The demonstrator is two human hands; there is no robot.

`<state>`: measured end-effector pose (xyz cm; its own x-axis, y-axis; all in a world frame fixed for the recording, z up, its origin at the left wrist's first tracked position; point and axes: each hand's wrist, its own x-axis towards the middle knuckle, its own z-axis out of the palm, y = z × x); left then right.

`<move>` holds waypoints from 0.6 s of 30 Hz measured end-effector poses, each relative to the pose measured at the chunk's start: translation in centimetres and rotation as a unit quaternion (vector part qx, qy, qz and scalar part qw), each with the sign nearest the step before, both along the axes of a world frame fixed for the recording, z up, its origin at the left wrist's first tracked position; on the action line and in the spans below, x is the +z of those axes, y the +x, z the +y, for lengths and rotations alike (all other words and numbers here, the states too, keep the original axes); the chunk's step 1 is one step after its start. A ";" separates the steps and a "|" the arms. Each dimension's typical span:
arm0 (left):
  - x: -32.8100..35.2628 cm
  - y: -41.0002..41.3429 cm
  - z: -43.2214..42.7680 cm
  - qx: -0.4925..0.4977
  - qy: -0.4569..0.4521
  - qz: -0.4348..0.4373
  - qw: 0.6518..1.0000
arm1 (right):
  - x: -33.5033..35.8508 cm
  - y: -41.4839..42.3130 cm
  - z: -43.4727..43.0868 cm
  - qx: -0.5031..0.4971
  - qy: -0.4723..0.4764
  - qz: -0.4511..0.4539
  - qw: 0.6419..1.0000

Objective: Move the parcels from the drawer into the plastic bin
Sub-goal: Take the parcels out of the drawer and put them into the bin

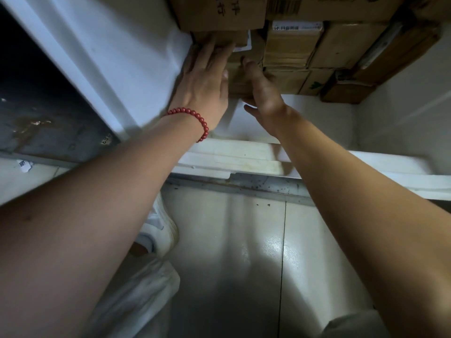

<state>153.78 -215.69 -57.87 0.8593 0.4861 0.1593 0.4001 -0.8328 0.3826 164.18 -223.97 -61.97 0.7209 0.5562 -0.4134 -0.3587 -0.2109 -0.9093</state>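
My left hand (pixel 207 76) lies flat, fingers straight, against the left side of a small cardboard parcel (pixel 235 80); my right hand (pixel 262 90) cups its right side, fingers curled onto it; the parcel sits in the white drawer (pixel 305 118) beside other stacked boxes (pixel 292 45).

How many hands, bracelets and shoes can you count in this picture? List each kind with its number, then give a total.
Hands: 2 (left hand, right hand)
Bracelet: 1
Shoe: 1
Total: 4
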 end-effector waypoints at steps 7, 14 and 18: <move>1.3 0.7 0.6 -0.021 0.027 0.024 0.999 | 0.5 -0.6 -1.4 0.012 -0.003 -0.012 1.000; 3.2 0.4 0.9 -0.037 0.008 0.022 0.999 | 2.6 -2.4 -3.5 0.006 -0.007 0.016 1.000; 4.2 -1.3 -0.4 -0.026 -0.011 0.051 0.998 | 4.1 -3.5 -4.7 0.037 -0.014 0.017 0.999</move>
<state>152.48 -216.05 -53.70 0.8942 0.4436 0.0602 0.3950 -0.8452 0.3600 160.64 -228.66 -57.86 0.6639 0.5954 -0.4525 -0.3717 -0.2623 -0.8905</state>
